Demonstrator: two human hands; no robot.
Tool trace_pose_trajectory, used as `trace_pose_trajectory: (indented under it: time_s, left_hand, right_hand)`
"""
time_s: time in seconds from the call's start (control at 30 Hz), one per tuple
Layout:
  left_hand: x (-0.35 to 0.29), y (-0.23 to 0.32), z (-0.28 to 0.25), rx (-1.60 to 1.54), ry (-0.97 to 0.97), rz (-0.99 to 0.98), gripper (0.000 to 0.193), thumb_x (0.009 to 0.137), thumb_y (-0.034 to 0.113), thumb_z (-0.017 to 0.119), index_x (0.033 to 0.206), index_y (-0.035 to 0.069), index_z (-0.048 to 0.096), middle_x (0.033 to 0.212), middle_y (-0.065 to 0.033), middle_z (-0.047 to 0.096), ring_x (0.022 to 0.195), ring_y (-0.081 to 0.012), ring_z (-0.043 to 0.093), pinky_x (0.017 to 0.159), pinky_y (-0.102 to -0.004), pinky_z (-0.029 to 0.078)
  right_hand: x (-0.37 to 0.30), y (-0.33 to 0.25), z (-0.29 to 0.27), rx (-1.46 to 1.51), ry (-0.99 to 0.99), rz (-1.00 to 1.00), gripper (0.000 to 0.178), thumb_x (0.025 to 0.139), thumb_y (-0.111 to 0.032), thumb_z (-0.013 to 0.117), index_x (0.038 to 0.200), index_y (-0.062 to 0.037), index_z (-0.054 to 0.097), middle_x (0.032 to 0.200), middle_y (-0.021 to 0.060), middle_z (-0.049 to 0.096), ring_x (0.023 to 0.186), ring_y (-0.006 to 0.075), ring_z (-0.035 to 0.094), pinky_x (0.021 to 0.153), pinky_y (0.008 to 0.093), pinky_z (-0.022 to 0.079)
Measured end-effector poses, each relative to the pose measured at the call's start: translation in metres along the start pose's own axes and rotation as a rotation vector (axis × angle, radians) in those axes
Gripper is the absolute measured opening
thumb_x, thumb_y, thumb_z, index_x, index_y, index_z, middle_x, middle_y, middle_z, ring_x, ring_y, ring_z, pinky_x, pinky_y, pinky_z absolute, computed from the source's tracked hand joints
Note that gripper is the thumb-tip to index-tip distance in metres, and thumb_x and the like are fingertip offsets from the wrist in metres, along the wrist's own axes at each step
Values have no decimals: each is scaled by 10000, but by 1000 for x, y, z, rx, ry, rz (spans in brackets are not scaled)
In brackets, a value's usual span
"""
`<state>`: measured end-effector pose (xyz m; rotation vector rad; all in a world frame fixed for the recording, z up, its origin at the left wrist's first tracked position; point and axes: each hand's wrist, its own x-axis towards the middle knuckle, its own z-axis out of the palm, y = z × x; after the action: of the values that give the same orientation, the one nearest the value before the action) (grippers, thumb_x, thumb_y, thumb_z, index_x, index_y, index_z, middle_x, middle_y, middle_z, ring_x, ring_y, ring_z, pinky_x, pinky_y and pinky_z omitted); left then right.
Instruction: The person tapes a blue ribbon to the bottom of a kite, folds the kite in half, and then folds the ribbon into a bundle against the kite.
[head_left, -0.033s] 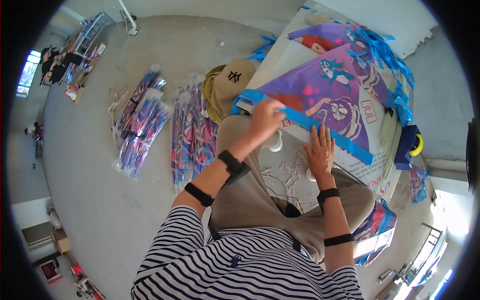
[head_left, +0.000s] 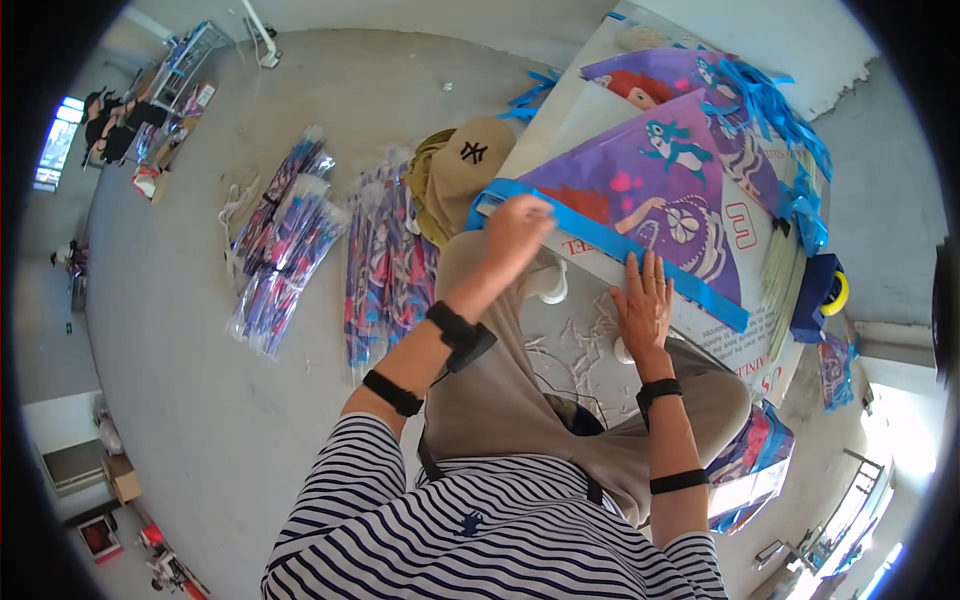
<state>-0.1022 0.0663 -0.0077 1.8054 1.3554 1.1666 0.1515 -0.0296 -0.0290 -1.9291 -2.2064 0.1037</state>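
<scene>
A purple triangular kite sail (head_left: 615, 160) with cartoon prints lies on a white printed board (head_left: 560, 130) in front of me. A bright blue strip (head_left: 600, 236) runs along its near edge. My left hand (head_left: 518, 238) is over the left part of this strip, fingers curled together; what they hold, if anything, is hidden. Flat, with fingers stretched out, my right hand (head_left: 645, 305) rests its fingertips on the strip farther right. Behind lies a second purple sail (head_left: 650, 75), partly covered, with a bunch of blue ribbons (head_left: 765, 105) beside it.
Thin pale rods (head_left: 778, 270) lie at the board's right, near a dark blue box (head_left: 815, 295) with a yellow tape roll (head_left: 838, 292). A tan cap (head_left: 470, 165) sits left of the board. Plastic-wrapped bundles (head_left: 290, 250) lie on the floor, with white scraps (head_left: 580, 350) below the board.
My left hand has shifted slightly left along the blue strip. My right hand stays in place on it.
</scene>
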Motion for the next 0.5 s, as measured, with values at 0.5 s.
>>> trace_pose_trajectory:
  time_s: [0.5]
  left_hand:
    - [48,-66,-39,-699,566,-923,307,726,-14,841,786,25,542,683,-80,584,525,-166,535,437,-294,398]
  right_hand:
    - [0,-4,7,2,67,-23,676,961,-400,638,1547,-142,421,1612,184,356,1504,361,304,1210,565,236]
